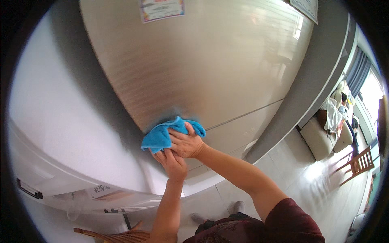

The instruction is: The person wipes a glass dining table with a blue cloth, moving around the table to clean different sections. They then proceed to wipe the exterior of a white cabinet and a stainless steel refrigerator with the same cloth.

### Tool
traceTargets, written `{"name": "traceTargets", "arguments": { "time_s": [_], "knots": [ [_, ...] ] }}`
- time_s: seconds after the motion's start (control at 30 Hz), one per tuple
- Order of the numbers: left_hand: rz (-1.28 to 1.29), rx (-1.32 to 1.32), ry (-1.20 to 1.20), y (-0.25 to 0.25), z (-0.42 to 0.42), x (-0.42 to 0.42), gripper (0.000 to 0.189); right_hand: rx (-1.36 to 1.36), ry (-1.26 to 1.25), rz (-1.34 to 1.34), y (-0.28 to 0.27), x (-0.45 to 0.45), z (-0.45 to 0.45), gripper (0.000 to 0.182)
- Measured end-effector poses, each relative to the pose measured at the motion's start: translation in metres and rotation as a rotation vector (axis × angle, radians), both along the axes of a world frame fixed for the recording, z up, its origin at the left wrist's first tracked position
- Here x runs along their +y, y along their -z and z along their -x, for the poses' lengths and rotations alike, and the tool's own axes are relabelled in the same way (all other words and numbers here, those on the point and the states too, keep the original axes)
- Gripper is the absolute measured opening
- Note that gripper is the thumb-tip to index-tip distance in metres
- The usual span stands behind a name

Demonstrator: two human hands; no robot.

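A blue microfibre cloth [161, 136] lies bunched against a glossy beige door [194, 66], which looks like a refrigerator's. It sits near the door's left edge, just left of a horizontal seam. My right hand [186, 143] presses on the cloth, its fingers partly sunk in the folds. Below it, my left hand [173, 164] has its fingers at the cloth's lower edge, and the two hands touch. The left fingertips are partly hidden, as is the patch of door under the cloth.
A bordered paper sheet [162, 9] is fixed high on the door. White ledges [70, 130] curve along the left. A wooden chair [112, 234] stands low left. Rightward, past a grey side panel [319, 63], are a sofa [317, 138], a person, and another wooden chair [360, 162].
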State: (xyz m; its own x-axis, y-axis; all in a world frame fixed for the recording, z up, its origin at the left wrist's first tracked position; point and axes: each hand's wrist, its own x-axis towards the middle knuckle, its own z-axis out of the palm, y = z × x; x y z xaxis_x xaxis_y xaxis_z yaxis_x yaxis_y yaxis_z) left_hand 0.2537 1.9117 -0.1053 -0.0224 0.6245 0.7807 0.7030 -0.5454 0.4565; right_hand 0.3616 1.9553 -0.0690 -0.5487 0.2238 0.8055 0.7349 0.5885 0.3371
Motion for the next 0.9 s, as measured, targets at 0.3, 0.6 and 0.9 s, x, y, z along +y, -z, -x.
{"name": "traceTargets", "arguments": {
  "time_s": [0.3,0.6,0.9],
  "knots": [
    [0.081,0.168,-0.180,0.020,-0.041,-0.011,0.049,-0.091,-0.102,0.228,0.016,-0.005,-0.041,0.043],
    [0.369,0.377,-0.057,0.049,-0.196,-0.026,0.059,-0.064,0.140,0.292,0.074,-0.009,-0.219,0.034],
    [0.155,0.586,0.229,0.032,-0.319,0.008,0.057,0.489,0.404,0.264,0.123,0.003,-0.354,0.053]
  ]
}}
